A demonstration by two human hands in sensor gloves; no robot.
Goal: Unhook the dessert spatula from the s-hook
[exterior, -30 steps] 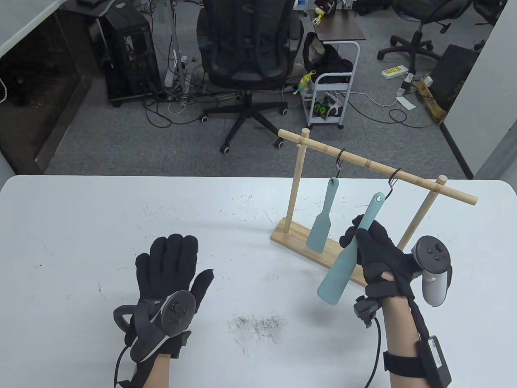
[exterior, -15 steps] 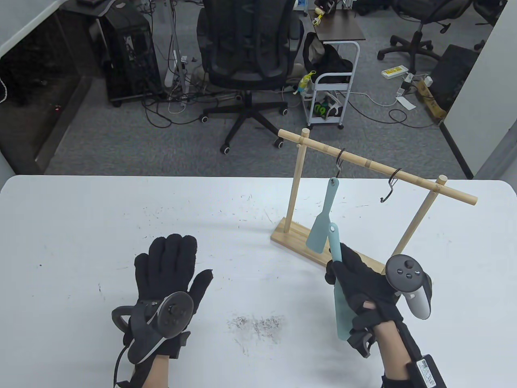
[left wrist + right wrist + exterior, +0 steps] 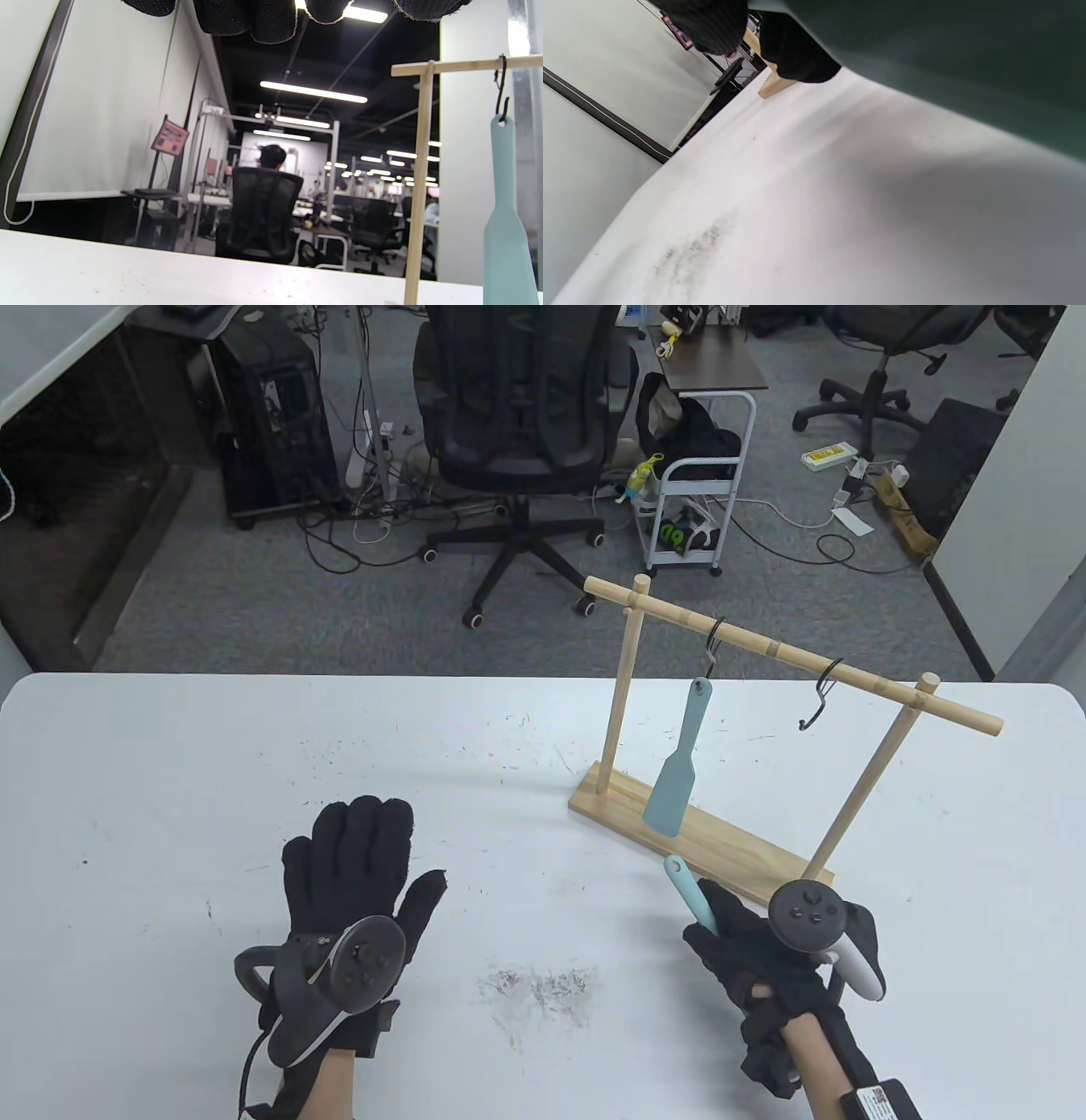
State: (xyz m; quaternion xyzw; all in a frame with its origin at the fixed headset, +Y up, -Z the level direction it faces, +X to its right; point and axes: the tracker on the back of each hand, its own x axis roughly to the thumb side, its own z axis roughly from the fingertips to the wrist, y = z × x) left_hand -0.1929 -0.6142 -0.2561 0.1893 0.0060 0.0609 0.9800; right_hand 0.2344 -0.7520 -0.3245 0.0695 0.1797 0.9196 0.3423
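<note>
Two pale teal flat spatulas in view: one hangs from the black wire s-hook (image 3: 714, 642) on the wooden dowel rack (image 3: 789, 651), the other, the dessert spatula (image 3: 689, 893), is off its own s-hook (image 3: 818, 698) and gripped by the black-gloved right hand (image 3: 768, 963) at 5 o'clock of the rack. Unhooking looks done; next likely lay it on the white bench (image 3: 170, 780). Left hand (image 3: 352, 857) rests flat, fingers apart. Spatula blade is hidden under the right hand; right wrist view is blurred.

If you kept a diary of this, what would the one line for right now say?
right hand grips teal dessert spatula | right black s-hook bare | second teal spatula hangs | left hand flat on table
</note>
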